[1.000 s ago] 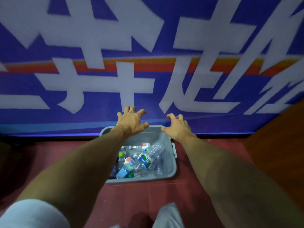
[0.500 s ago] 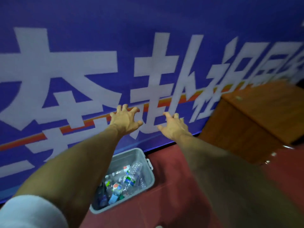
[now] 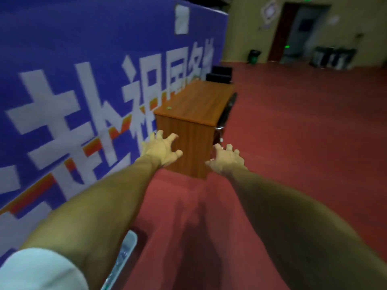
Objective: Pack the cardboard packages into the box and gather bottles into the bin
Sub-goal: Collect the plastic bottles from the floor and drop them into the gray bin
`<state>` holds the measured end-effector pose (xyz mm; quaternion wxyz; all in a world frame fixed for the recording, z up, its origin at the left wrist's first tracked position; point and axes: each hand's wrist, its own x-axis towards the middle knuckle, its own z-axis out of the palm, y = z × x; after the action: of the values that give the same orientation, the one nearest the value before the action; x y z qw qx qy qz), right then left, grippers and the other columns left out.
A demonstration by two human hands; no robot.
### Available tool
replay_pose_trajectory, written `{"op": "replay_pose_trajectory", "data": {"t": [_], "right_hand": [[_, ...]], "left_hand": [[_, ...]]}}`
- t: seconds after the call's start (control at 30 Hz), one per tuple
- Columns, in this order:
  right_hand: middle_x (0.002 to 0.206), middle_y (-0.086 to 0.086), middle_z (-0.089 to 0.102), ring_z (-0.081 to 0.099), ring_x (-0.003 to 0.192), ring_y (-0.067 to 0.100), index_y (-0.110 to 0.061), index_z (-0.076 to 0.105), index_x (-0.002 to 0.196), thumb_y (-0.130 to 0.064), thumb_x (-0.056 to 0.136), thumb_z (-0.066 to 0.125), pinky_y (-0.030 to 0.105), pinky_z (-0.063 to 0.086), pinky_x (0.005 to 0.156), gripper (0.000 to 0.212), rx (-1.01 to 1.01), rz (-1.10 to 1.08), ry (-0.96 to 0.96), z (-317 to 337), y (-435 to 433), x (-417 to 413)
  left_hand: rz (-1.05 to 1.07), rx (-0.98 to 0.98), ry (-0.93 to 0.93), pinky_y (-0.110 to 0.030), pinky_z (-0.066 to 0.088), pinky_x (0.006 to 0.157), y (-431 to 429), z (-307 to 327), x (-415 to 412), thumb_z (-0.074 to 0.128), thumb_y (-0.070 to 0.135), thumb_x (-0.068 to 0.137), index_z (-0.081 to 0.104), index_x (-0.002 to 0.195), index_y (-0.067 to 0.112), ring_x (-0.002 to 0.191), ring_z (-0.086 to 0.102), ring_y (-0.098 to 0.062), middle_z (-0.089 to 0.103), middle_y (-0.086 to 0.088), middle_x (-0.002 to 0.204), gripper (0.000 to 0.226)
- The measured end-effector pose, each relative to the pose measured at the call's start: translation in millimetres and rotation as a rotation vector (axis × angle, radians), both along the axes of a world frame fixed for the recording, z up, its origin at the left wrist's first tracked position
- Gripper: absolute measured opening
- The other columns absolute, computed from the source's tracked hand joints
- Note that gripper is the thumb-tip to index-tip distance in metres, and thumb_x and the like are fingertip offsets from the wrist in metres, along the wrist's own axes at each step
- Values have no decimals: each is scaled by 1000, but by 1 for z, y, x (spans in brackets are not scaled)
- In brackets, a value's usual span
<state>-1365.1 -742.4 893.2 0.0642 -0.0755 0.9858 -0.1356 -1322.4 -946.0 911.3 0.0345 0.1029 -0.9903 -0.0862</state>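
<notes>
- Blue banner (image 3: 62,59) runs along the left.
- The bin (image 3: 128,245) peeks out low on the floor, under the left forearm, contents blurred.
- Left hand (image 3: 161,150): fingers splayed, holding nothing.
- Wooden tabletop (image 3: 194,101) is ahead.
- Right hand (image 3: 227,161): fingers spread, empty too.

The bin (image 3: 131,240) lies at lower left, beside the banner (image 3: 83,84). A desk (image 3: 195,107) stands mid-frame along the banner, chairs (image 3: 221,72) behind.
</notes>
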Motion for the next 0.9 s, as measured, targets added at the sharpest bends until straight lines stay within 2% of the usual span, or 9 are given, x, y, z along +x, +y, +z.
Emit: {"op": "replay_pose_trajectory", "data": {"t": [0.1, 0.23, 0.53, 0.9], "right_hand": [[151, 12, 31, 34, 135, 38, -31, 34, 148, -61, 91, 56, 57, 41, 103, 68, -1, -133, 18, 2, 88, 6], [150, 11, 32, 35, 135, 37, -32, 33, 149, -59, 92, 56, 55, 43, 102, 67, 8, -346, 9, 2, 235, 28], [152, 11, 29, 34, 136, 37, -33, 29, 151, -54, 90, 60, 55, 44, 102, 71, 51, -739, -53, -12, 555, 123], [145, 11, 33, 36, 130, 35, -33, 31, 149, -49, 89, 59, 55, 47, 98, 68, 32, -1166, -117, -38, 808, 230]], "left_hand": [[-140, -2, 6, -55, 32, 106, 84, 8, -20, 54, 55, 90, 38, 145, 39, 140, 25, -35, 27, -12, 155, 59], [-345, -8, -5, -54, 31, 106, 228, 8, -34, 52, 53, 90, 38, 146, 38, 138, 28, -33, 31, -11, 151, 59], [-708, 43, -44, -53, 30, 106, 563, -13, -19, 51, 52, 90, 40, 144, 39, 138, 28, -31, 31, -10, 152, 57], [-1198, 37, -103, -59, 24, 114, 890, -39, 12, 52, 50, 91, 38, 146, 39, 145, 20, -31, 24, -12, 158, 58]]}}
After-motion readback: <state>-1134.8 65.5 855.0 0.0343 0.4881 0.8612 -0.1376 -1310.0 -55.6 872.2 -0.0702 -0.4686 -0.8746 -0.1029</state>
